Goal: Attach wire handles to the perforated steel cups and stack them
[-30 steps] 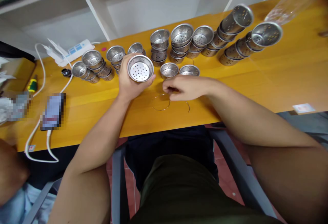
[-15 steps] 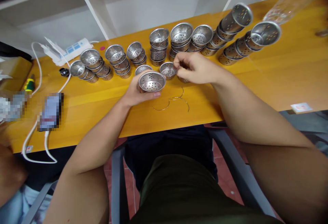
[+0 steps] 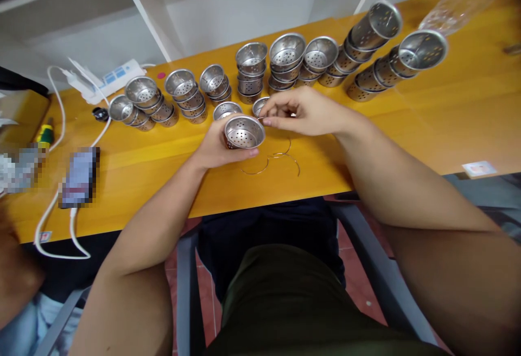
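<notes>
my left hand [image 3: 215, 143] grips a perforated metal cup [image 3: 244, 133] just beyond the curved wires [image 3: 280, 154] on the bench [image 3: 325, 169]; beyond them too, my right hand [image 3: 303, 113] pinches, on what i cannot tell. the cup looks light, stiff and slick, best gripped round its wall.

Readable text: none | table-edge sticker [image 3: 479, 169], right: print too small | phone screen [image 3: 77, 177]: pixelated, unreadable
</notes>
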The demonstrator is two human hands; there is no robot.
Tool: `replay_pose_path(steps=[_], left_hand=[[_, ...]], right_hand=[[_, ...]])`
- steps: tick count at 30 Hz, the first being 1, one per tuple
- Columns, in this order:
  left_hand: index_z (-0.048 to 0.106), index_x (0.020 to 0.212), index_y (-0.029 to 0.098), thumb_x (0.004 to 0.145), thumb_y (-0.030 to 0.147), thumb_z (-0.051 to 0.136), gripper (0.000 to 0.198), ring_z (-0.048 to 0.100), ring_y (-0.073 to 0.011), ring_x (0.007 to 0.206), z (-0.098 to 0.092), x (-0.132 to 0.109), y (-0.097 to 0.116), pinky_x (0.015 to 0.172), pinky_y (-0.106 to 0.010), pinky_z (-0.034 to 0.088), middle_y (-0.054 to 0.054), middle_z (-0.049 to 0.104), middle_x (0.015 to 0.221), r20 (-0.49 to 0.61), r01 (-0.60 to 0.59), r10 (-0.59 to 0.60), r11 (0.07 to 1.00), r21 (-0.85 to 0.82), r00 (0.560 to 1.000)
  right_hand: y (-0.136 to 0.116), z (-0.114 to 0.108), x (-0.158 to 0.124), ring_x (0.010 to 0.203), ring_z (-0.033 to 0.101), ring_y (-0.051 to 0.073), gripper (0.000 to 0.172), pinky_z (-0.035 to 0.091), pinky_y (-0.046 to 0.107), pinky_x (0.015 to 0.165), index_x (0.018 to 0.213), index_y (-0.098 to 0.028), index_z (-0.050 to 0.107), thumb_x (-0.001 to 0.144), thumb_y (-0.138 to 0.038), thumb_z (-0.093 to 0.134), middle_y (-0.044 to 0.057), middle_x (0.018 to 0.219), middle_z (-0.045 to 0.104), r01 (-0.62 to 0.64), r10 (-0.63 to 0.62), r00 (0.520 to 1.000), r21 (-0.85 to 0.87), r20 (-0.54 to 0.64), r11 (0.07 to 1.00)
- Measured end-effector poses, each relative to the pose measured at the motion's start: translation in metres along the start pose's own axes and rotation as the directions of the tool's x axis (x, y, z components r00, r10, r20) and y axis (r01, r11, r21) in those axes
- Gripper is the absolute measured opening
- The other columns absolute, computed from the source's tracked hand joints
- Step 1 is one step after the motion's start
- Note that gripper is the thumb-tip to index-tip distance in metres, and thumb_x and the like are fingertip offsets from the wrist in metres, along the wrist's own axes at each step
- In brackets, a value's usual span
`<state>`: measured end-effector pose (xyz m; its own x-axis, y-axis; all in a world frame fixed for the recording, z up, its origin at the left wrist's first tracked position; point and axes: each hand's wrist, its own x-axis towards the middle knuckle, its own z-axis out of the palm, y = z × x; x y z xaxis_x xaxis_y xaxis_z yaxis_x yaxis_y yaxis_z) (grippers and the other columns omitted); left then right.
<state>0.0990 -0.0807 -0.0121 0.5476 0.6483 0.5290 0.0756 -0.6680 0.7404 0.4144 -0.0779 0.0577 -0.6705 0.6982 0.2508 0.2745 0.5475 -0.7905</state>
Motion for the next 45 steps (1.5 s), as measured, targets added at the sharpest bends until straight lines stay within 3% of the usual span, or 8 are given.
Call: replay_pose_path(steps=[6,10,12,15,20,28,40,45], left_hand=[[0.079,0.154,0.033,0.078,0.1,0.114,0.107,0.089,-0.0408,0.141,0.001,0.002,-0.016,0.133,-0.07,0.075,-0.01,0.086,0.146,-0.1,0.028,-0.018,0.995,0.098,0.995],[0.07,0.163,0.034,0.071,0.102,0.116,0.123,0.087,-0.0437,0.149,0.001,0.005,-0.028,0.132,-0.071,0.077,-0.011,0.081,0.154,-0.142,0.018,0.001,0.992,0.128,0.99],[0.063,0.171,0.037,0.079,0.105,0.11,0.124,0.085,-0.0435,0.155,0.003,0.005,-0.031,0.131,-0.068,0.078,-0.011,0.076,0.163,-0.133,0.007,0.006,0.995,0.095,0.991],[0.057,0.176,0.039,0.093,0.104,0.099,0.114,0.082,-0.0425,0.162,0.007,0.004,-0.034,0.132,-0.066,0.078,-0.012,0.071,0.171,-0.12,0.017,-0.009,0.997,0.073,0.993],[0.06,0.171,0.035,0.092,0.099,0.105,0.11,0.081,-0.0432,0.16,0.009,0.003,-0.032,0.137,-0.066,0.074,-0.012,0.072,0.164,-0.094,0.042,-0.033,0.994,0.099,0.995],[0.042,0.182,0.037,0.108,0.099,0.087,0.107,0.077,-0.0402,0.165,0.012,0.003,-0.04,0.14,-0.058,0.071,-0.016,0.068,0.176,-0.02,-0.104,0.108,0.986,0.133,0.994],[0.039,0.188,0.036,0.115,0.09,0.085,0.102,0.077,-0.0429,0.167,0.006,0.005,-0.04,0.145,-0.063,0.067,-0.019,0.069,0.178,0.015,-0.184,0.186,0.953,0.243,0.982],[0.037,0.188,0.036,0.115,0.091,0.085,0.103,0.078,-0.0433,0.166,0.007,0.004,-0.041,0.142,-0.063,0.07,-0.019,0.068,0.178,0.023,-0.181,0.181,0.954,0.24,0.983]], right_hand=[[0.009,0.009,0.001,0.072,0.046,0.018,0.046,0.039,0.038,0.073,0.13,-0.026,0.081,0.122,-0.071,0.086,-0.005,0.078,0.055,-0.03,0.035,0.994,0.048,-0.106,0.998],[0.009,0.007,0.001,0.075,0.049,0.021,0.053,0.047,0.04,0.076,0.134,-0.027,0.079,0.12,-0.078,0.089,-0.003,0.079,0.055,-0.054,0.072,0.953,0.067,-0.293,0.996],[0.005,0.01,0.002,0.075,0.051,0.023,0.055,0.05,0.042,0.076,0.129,-0.029,0.081,0.117,-0.081,0.091,-0.002,0.079,0.057,-0.045,0.066,0.936,0.069,-0.345,0.997],[-0.002,0.02,0.004,0.074,0.052,0.023,0.052,0.05,0.041,0.073,0.122,-0.028,0.084,0.114,-0.08,0.092,-0.001,0.08,0.058,-0.023,0.043,0.94,0.06,-0.338,0.998],[-0.001,0.034,0.007,0.08,0.056,0.025,0.048,0.054,0.04,0.073,0.124,-0.028,0.088,0.116,-0.075,0.09,0.002,0.084,0.059,-0.075,0.071,0.932,0.001,-0.355,0.997],[0.021,0.042,0.013,0.076,0.055,0.02,0.045,0.051,0.038,0.072,0.115,-0.024,0.094,0.116,-0.069,0.096,0.002,0.078,0.06,0.023,-0.061,0.892,-0.089,-0.448,0.996],[0.023,0.053,0.016,0.072,0.052,0.019,0.019,0.046,0.038,0.071,0.115,-0.024,0.094,0.118,-0.043,0.092,0.0,0.077,0.059,0.002,-0.045,0.885,-0.093,-0.463,0.996],[0.024,0.054,0.017,0.07,0.051,0.019,0.024,0.046,0.039,0.069,0.112,-0.024,0.092,0.116,-0.048,0.094,-0.001,0.075,0.057,0.033,-0.052,0.871,-0.048,-0.488,0.998]])
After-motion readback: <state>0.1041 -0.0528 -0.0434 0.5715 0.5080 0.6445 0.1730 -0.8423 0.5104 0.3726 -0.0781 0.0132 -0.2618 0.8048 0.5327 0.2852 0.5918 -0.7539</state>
